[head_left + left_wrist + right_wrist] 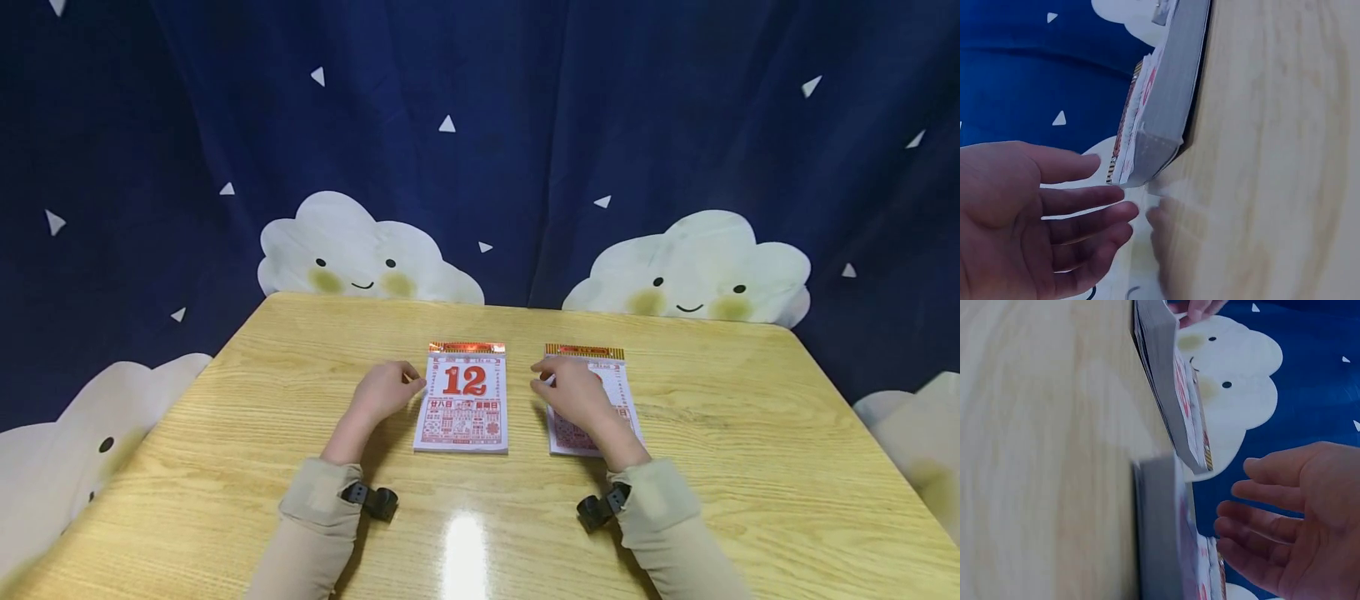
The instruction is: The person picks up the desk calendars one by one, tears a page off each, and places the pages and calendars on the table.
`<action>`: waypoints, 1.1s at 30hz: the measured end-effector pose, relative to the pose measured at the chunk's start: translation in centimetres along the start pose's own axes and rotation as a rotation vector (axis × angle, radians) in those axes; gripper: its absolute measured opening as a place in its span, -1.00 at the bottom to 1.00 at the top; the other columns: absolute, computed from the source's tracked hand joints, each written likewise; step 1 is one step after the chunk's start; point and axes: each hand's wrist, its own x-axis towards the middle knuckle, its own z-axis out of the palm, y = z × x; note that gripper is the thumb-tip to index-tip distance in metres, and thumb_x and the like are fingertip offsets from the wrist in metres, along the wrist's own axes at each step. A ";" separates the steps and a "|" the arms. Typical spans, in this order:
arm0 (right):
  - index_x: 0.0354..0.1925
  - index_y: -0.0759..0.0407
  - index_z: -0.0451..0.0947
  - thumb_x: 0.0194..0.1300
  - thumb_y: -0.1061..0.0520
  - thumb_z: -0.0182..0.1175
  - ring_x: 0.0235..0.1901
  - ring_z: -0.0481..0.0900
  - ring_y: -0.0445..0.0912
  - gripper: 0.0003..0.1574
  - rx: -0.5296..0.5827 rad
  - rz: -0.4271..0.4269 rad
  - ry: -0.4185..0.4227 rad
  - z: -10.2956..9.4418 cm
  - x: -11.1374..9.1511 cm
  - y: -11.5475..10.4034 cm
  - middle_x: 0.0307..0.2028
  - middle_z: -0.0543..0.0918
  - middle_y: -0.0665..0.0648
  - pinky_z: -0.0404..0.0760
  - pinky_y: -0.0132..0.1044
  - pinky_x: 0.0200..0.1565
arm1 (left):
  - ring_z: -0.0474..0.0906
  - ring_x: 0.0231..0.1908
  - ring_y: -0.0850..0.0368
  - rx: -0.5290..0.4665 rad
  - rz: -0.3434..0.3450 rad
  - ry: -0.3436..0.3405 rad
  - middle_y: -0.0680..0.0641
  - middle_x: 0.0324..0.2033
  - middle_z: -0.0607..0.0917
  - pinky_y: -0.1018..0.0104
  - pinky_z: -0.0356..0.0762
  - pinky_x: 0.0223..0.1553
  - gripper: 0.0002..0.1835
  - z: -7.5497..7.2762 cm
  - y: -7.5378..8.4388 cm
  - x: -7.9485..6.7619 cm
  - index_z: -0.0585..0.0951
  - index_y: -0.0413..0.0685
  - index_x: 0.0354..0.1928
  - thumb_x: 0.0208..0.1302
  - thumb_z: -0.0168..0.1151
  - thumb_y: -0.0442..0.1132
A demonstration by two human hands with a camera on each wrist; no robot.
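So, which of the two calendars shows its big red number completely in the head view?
The left calendar, with its red 12 uncovered; the right calendar has its number mostly hidden behind the right hand.

Dark blue curtain (495,167) behind wooden table (750,400); smiling white clouds (356,237), small triangles (447,125) on curtain.

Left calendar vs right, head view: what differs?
The left calendar is unobstructed, its red 12 readable; the right calendar is partly blocked. The left hand is beside the left calendar, while the right hand overlaps the right calendar. Both lie face-up on the table.
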 end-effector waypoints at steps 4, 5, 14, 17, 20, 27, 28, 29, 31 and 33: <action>-0.18 0.12 0.56 0.09 0.03 0.09 -0.37 0.50 -0.13 -0.67 -0.014 0.014 -0.026 1.0 0.2 -0.7 -0.35 0.58 0.03 0.47 -0.25 -0.36 | 0.47 -0.46 0.14 -0.004 0.017 -0.046 0.01 -0.45 0.60 0.29 0.40 -0.46 -0.76 0.1 0.3 -0.1 0.59 -0.06 -0.35 0.05 0.12 -0.05; -0.19 0.12 0.57 0.08 0.03 0.10 -0.37 0.50 -0.13 -0.68 -0.023 0.019 -0.029 1.3 0.2 -0.9 -0.35 0.58 0.04 0.47 -0.25 -0.36 | 0.47 -0.46 0.15 -0.003 0.019 -0.051 0.02 -0.45 0.60 0.30 0.39 -0.47 -0.76 0.2 0.3 -0.2 0.59 -0.06 -0.35 0.04 0.13 -0.05; -0.24 0.09 0.60 0.04 -0.08 0.13 -0.37 0.47 -0.10 -0.63 -0.131 0.044 -0.090 2.6 0.5 -2.2 -0.28 0.54 0.10 0.45 -0.24 -0.46 | 0.43 -0.47 0.14 -0.013 -0.003 -0.116 -0.02 -0.46 0.57 0.32 0.37 -0.48 -0.75 0.4 0.7 -0.4 0.54 -0.13 -0.34 -0.03 0.19 -0.12; -0.36 0.04 0.62 0.03 -0.11 0.13 -0.46 0.39 -0.14 -0.69 -0.162 0.029 -0.098 2.8 0.5 -2.4 -0.35 0.50 0.07 0.35 -0.31 -0.57 | 0.41 -0.50 0.14 -0.025 -0.002 -0.123 -0.03 -0.49 0.54 0.32 0.35 -0.49 -0.74 0.5 0.8 -0.4 0.52 -0.17 -0.32 -0.04 0.20 -0.15; -0.50 0.02 0.60 0.02 -0.13 0.13 -0.51 0.32 -0.14 -0.72 -0.184 0.016 -0.094 2.9 0.5 -2.7 -0.45 0.46 0.05 0.27 -0.33 -0.62 | 0.40 -0.51 0.13 -0.054 -0.011 -0.125 -0.04 -0.51 0.52 0.32 0.36 -0.48 -0.71 0.7 0.7 -0.3 0.51 -0.20 -0.30 -0.05 0.22 -0.17; -0.29 0.02 0.61 0.00 -0.14 0.15 -0.40 0.39 -0.09 -0.65 -0.237 0.064 -0.116 2.8 0.6 -3.1 -0.37 0.47 0.05 0.39 -0.16 -0.38 | 0.39 -0.47 0.12 -0.130 -0.027 -0.088 -0.06 -0.50 0.52 0.32 0.37 -0.43 -0.63 1.1 0.9 -0.1 0.51 -0.28 -0.20 -0.11 0.24 -0.24; -0.25 0.01 0.60 0.00 -0.14 0.16 -0.38 0.40 -0.08 -0.62 -0.238 0.074 -0.119 2.8 0.6 -3.1 -0.34 0.48 0.05 0.39 -0.12 -0.33 | 0.38 -0.49 0.13 -0.147 -0.029 -0.083 -0.05 -0.52 0.51 0.34 0.35 -0.45 -0.64 1.2 0.9 -0.1 0.51 -0.29 -0.21 -0.11 0.23 -0.26; -0.23 0.01 0.60 -0.01 -0.14 0.17 -0.36 0.41 -0.07 -0.61 -0.235 0.081 -0.122 2.8 0.6 -3.2 -0.32 0.48 0.06 0.38 -0.09 -0.29 | 0.36 -0.51 0.14 -0.167 -0.032 -0.078 -0.05 -0.54 0.49 0.36 0.33 -0.47 -0.65 1.3 1.0 -0.1 0.51 -0.30 -0.22 -0.11 0.23 -0.28; -0.28 0.04 0.60 -0.02 -0.12 0.19 -0.36 0.40 -0.06 -0.64 -0.220 0.086 -0.127 2.8 0.6 -3.2 -0.34 0.48 0.06 0.36 -0.07 -0.28 | 0.33 -0.54 0.15 -0.220 -0.052 -0.070 -0.05 -0.56 0.46 0.40 0.28 -0.52 -0.68 1.4 1.1 -0.1 0.51 -0.31 -0.23 -0.10 0.22 -0.32; -0.40 0.07 0.60 -0.03 -0.10 0.20 -0.41 0.37 -0.07 -0.71 -0.203 0.082 -0.132 2.8 0.7 -3.3 -0.39 0.46 0.06 0.36 -0.09 -0.32 | 0.32 -0.53 0.16 -0.266 -0.089 -0.060 -0.05 -0.55 0.45 0.43 0.26 -0.53 -0.70 1.5 1.2 -0.2 0.50 -0.31 -0.24 -0.09 0.21 -0.35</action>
